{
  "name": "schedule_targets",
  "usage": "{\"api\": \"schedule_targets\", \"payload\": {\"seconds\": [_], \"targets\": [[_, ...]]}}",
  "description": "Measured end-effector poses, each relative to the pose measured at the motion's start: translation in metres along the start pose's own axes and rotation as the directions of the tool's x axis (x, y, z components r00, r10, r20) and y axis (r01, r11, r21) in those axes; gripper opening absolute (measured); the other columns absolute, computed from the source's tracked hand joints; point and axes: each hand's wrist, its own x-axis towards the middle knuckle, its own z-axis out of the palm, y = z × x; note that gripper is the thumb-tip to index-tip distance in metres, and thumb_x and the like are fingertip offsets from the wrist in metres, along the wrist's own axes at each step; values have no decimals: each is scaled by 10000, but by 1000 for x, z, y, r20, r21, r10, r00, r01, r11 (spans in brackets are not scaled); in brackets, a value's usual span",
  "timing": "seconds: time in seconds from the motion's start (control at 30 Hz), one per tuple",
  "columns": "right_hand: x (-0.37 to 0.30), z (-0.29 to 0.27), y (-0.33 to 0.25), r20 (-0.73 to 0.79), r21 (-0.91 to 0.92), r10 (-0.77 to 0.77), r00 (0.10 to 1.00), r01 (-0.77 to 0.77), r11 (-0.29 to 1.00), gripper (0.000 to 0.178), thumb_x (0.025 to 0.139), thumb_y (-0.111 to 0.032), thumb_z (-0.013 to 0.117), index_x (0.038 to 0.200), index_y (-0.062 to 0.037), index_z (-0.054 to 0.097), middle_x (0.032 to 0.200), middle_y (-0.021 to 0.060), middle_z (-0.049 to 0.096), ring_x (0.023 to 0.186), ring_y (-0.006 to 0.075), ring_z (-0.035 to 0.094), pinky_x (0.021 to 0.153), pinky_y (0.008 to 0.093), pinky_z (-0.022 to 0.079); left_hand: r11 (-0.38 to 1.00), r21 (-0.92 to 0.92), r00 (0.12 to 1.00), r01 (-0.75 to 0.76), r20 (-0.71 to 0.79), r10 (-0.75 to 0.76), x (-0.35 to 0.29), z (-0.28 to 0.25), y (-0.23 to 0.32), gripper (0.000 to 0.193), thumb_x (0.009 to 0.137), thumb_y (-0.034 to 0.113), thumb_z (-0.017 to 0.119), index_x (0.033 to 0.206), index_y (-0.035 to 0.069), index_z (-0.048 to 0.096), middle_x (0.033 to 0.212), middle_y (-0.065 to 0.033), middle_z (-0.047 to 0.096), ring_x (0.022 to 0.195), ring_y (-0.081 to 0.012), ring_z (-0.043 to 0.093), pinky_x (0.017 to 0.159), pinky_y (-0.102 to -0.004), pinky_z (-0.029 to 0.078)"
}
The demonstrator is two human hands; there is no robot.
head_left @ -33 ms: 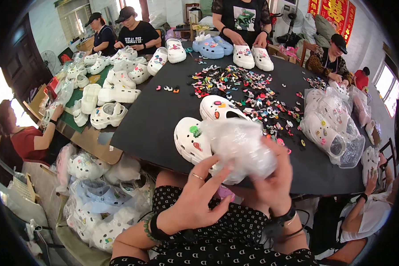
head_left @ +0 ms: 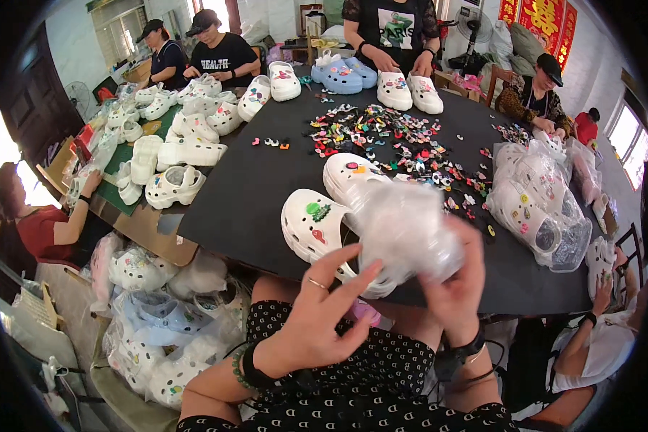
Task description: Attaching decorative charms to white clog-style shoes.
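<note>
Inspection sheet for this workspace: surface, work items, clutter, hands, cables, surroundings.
Surface: black table, dark plain top.
Work items: two decorated white clogs; crumpled clear plastic, blurred.
Clutter: loose charms scattered beyond the clogs; bagged clogs at right.
Left hand: fingers spread beside the plastic; contact unclear.
Right hand: gripping the plastic.
Cables: thin dark cord by the right wrist.
Surroundings: co-workers at tables; fan behind.

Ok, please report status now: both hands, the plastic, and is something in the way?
Right hand gripping bunched plastic, blurred. Left hand spread beside it, contact unclear. Plastic hiding part of white clogs behind.
</note>
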Motion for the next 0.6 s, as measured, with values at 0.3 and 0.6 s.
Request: {"api": "schedule_targets", "payload": {"seconds": [0.3, 0.6], "targets": [[17, -33, 2, -239, 129, 161, 958, -133, 983, 688, 836, 7, 692, 1410, -18, 314, 1263, 104, 496, 1154, 180, 529, 983, 314, 443, 916, 333, 967, 221, 45, -250, 7, 40, -32, 398, 845, 127, 659, 1208, 8, 548, 1323, -270, 528, 722, -357, 676, 614, -394, 553], [36, -36, -3, 88, -86, 65, 994, -57, 995, 517, 746, -41, 730, 1234, -9, 562, 1143, 142, 633, 1040, 233, 638, 899, 309, 491, 992, 22, 986, 121, 117, -123, 4, 54, -35, 347, 863, 129, 613, 1181, 16, 527, 1001, -184, 646, 793, -371, 657, 662, -443, 545]]}}
